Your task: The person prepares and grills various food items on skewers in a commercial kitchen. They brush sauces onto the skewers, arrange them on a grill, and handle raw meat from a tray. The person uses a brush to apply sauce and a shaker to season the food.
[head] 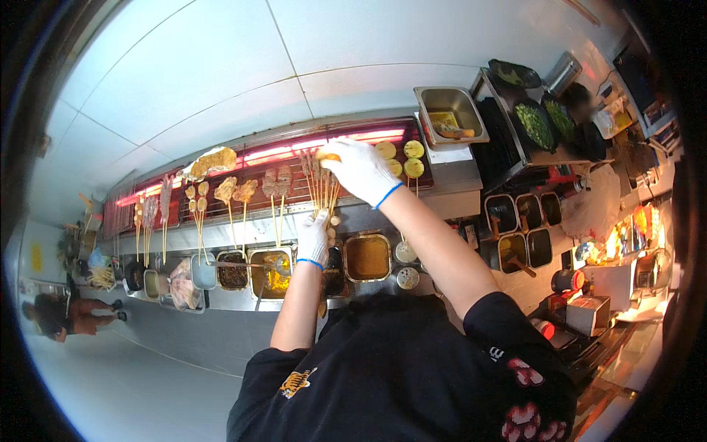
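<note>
My left hand (313, 237), in a white knit glove with a blue cuff, grips the lower ends of a bundle of bamboo skewers (322, 190). Their meat ends (310, 163) lie over the glowing electric grill (353, 185). Just above that meat, my gloved right hand (359, 168) holds a small orange-tan object (330, 157), mostly hidden by the fingers. To the left on the grill are two minced-meat skewers (277, 181) and two flat meat-piece skewers (236, 191). Yellow-green round slices on sticks (413, 158) rest right of my right hand.
A foil tray of food (210, 163) sits at the grill's back. Along the front stand a brown sauce pan (368, 258), a yellow sauce pan (276, 279) with a ladle, and shakers (407, 278). A deep steel pan with a brush (450, 116) stands right. Another person (72, 316) is far left.
</note>
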Demonstrator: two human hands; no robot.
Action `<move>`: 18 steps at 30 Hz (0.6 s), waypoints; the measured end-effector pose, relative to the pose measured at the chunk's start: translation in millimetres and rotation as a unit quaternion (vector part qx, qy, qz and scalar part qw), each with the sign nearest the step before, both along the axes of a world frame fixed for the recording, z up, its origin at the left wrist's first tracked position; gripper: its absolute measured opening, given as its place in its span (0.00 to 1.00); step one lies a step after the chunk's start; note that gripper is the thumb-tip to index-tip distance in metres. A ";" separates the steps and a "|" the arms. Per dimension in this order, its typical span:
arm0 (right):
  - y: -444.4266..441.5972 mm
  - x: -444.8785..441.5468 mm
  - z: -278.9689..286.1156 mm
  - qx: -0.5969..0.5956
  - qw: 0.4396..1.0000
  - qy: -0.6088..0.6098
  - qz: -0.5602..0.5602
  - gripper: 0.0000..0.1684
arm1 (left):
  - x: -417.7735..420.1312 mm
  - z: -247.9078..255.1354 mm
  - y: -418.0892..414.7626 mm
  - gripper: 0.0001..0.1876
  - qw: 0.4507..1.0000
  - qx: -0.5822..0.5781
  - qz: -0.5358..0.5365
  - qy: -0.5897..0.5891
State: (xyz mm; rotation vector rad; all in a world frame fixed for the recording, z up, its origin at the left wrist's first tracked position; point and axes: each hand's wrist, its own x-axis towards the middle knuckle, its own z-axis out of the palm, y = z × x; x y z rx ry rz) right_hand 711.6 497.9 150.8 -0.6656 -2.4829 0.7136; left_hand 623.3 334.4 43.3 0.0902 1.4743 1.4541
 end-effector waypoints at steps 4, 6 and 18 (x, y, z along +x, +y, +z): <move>-25.5 -1.4 -42.3 0.046 0.995 -0.063 0.070 0.12 | -0.7 -5.2 6.3 0.11 0.993 0.017 0.040 -0.107; -52.5 15.4 -37.8 0.034 0.999 0.017 0.035 0.11 | -9.9 -21.1 3.0 0.09 0.987 0.026 0.049 -0.154; -95.6 342.5 5.0 -0.067 0.923 0.292 -0.240 0.08 | -10.9 1.3 6.5 0.15 0.990 0.057 -0.048 -0.118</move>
